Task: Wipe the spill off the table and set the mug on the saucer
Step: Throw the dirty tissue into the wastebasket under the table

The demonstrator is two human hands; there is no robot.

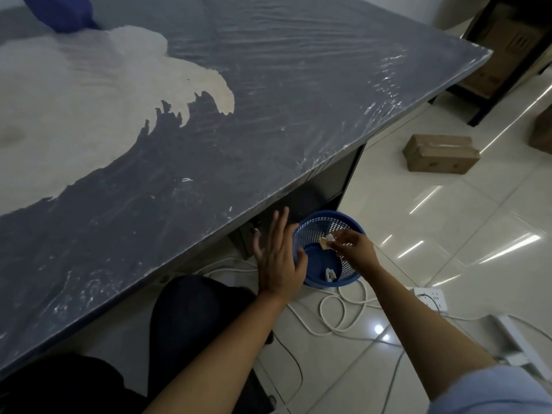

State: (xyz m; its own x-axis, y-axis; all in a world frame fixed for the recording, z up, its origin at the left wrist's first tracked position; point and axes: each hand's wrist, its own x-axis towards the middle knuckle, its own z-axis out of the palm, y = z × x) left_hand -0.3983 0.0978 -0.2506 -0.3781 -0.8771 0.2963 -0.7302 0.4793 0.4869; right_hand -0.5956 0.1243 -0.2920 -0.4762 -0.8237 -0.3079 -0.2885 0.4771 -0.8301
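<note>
The dark table (268,115), wrapped in plastic film, fills the upper left; a large pale patch (74,109) covers its left part. No mug or saucer is in view. My right hand (354,246) pinches a small crumpled tissue (327,241) over the blue mesh basket (352,222) on the floor beside the table. My left hand (277,252) is spread flat with fingers apart against the basket's left rim, holding nothing. A second white scrap (330,274) lies at the bottom of the basket.
White cables (331,312) loop on the tiled floor by a power strip (431,297). A cardboard box (440,153) lies on the floor to the right, with more boxes behind. A blue object (68,13) sits at the table's far left. My knee (194,309) is under the table edge.
</note>
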